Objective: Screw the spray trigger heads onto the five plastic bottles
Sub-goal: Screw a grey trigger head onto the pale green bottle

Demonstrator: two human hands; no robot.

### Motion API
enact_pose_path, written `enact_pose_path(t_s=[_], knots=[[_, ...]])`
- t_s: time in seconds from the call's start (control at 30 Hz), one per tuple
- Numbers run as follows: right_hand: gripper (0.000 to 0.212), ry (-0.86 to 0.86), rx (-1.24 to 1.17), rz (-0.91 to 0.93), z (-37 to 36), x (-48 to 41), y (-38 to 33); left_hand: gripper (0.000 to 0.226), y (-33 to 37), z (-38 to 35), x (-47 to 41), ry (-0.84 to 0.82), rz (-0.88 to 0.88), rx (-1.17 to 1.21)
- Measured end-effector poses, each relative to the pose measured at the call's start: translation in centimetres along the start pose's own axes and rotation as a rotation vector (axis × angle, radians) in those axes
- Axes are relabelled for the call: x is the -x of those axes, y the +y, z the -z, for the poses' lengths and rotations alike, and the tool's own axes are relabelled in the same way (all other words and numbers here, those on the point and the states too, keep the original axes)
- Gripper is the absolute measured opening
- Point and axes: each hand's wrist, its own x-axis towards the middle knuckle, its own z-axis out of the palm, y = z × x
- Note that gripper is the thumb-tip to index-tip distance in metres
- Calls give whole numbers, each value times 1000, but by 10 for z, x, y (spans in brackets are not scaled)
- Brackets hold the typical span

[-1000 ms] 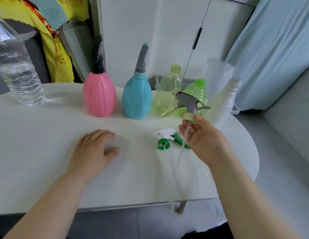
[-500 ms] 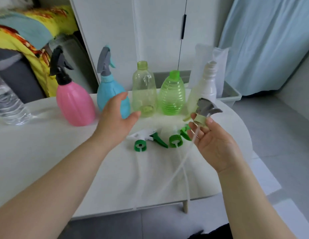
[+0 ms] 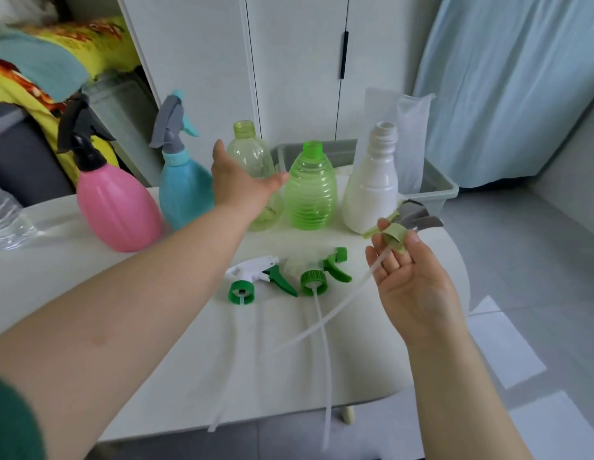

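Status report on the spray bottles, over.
Hands: left hand open by pale green bottle, right hand pinches grey trigger head. Heads on pink bottle and blue bottle; three open. Nothing blocking.

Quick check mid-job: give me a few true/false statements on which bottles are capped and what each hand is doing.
1. The pink bottle wears its black trigger head. True.
2. The white bottle is capped. False: its threaded neck is bare.
3. The right hand pinches the grey trigger head. True.
4. Three trigger heads lie on the table. False: two, a white trigger head and a green trigger head.
5. The left hand holds a trigger head. False: it is open and empty, in front of the pale green bottle.
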Motion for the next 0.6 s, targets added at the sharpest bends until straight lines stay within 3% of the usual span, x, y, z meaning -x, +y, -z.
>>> enact_pose_path(t_s=[0.27,0.6], knots=[[27,-24,-35,31,0,0,-3,86,-7,-11,-6,-8,146,46],[27,-59,-13,22,-1,2,-4,75,-11,17,12,39,-98,65]])
